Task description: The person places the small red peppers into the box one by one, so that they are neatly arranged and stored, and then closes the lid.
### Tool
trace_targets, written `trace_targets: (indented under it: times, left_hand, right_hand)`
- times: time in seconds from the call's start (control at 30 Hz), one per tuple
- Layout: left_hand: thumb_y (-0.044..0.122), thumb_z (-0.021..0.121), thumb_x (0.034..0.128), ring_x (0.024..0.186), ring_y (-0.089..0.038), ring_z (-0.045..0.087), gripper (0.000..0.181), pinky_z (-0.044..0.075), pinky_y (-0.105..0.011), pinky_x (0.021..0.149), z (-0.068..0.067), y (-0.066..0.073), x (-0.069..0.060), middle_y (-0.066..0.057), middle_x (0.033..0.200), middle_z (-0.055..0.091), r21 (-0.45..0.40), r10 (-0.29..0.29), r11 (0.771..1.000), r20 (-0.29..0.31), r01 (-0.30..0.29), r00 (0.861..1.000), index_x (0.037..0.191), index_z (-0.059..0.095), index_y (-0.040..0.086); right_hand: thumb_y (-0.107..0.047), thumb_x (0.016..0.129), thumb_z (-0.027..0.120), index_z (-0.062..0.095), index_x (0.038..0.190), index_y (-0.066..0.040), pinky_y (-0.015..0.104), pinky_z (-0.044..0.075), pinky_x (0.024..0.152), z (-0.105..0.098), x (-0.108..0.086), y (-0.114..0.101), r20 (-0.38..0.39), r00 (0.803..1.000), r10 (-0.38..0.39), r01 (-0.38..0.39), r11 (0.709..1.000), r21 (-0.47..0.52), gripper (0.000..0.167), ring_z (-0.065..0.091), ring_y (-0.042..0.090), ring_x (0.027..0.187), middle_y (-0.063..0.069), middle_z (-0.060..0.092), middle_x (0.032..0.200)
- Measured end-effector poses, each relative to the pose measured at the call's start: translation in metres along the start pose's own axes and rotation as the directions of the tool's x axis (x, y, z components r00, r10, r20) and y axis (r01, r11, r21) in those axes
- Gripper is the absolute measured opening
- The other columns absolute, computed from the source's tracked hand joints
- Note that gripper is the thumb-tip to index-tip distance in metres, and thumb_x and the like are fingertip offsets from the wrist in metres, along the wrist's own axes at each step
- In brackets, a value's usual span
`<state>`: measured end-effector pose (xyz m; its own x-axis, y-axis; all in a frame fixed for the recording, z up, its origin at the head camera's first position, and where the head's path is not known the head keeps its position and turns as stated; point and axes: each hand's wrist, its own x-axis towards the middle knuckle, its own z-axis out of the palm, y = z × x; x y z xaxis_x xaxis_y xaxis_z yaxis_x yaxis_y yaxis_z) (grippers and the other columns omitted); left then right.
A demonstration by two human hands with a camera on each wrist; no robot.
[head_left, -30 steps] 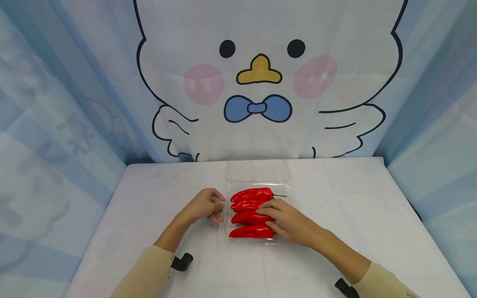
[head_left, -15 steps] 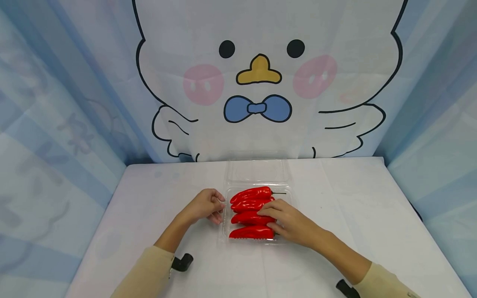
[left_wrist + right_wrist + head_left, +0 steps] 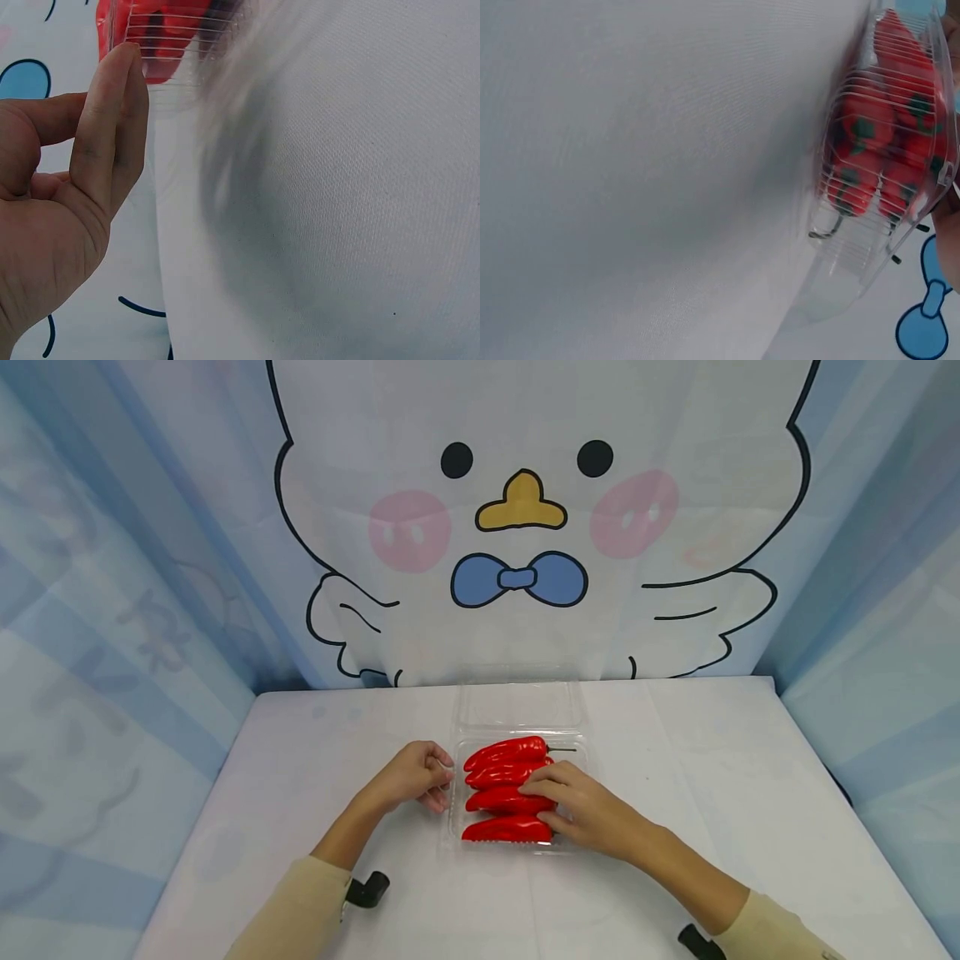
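Red peppers [image 3: 507,798] lie side by side in an open clear plastic container [image 3: 455,827], their tips toward the left. In the right wrist view, green stem ends of the peppers [image 3: 862,131] show through the ribbed wall. My right hand [image 3: 592,806] grips the stem end of the third pepper from the back, fingers over it and thumb at its near side. My left hand [image 3: 415,772] pinches the container's left rim. In the left wrist view, straight fingers [image 3: 105,120] of that hand touch the container's wall. The right fingertips are partly hidden among the peppers.
The container's raised clear lid [image 3: 517,703] stands toward the back of the white table [image 3: 675,777]. Behind it hangs a curtain [image 3: 525,635] with a cartoon face. Blue curtains [image 3: 112,652] close both sides. Black wrist mounts [image 3: 367,889] stick out near the sleeves.
The farthest pepper's stem end has shifted slightly toward the back, so that pepper lies more tilted. My right thumb has moved slightly to the right. The left hand stays at the rim.
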<state>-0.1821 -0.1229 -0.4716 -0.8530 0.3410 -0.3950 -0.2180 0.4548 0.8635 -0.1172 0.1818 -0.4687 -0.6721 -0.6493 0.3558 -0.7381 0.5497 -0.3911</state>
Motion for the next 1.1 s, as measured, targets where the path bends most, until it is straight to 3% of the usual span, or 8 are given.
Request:
trace_targets:
  times: [0.43,0.8,1.1]
  left_hand:
    - [0.004,0.064,0.1002,0.055,-0.019,0.07,0.016,0.063,-0.03,0.058,-0.001,0.0,-0.001,-0.014,0.078,0.07,-0.002,-0.001,1.0,0.002,0.001,1.0,0.114,0.058,-0.003]
    - [0.005,0.065,0.1001,0.055,-0.018,0.07,0.017,0.063,-0.03,0.057,0.0,0.0,0.001,-0.014,0.078,0.07,0.006,0.001,1.0,-0.005,-0.001,1.0,0.113,0.058,-0.002]
    - [0.006,0.065,0.0999,0.054,-0.018,0.069,0.017,0.063,-0.03,0.057,0.0,0.001,0.001,-0.013,0.078,0.07,0.001,-0.007,1.0,-0.01,0.007,1.0,0.114,0.059,-0.002]
  right_hand:
    - [-0.013,0.082,0.088,0.069,0.125,-0.01,0.031,0.063,0.092,-0.014,0.001,0.013,-0.065,0.997,-0.051,0.048,0.998,-0.037,0.048,0.06,0.018,0.12,0.0,0.064,0.128]
    - [-0.016,0.085,0.086,0.067,0.129,-0.01,0.039,0.062,0.096,-0.029,0.008,0.031,-0.07,0.997,0.031,-0.035,0.997,-0.067,0.049,0.061,0.021,0.123,0.002,0.064,0.13]
    - [-0.015,0.089,0.082,0.063,0.135,-0.01,0.048,0.057,0.103,-0.036,0.013,0.053,-0.09,0.984,0.156,-0.162,0.984,-0.067,0.05,0.06,0.029,0.129,0.009,0.063,0.137]
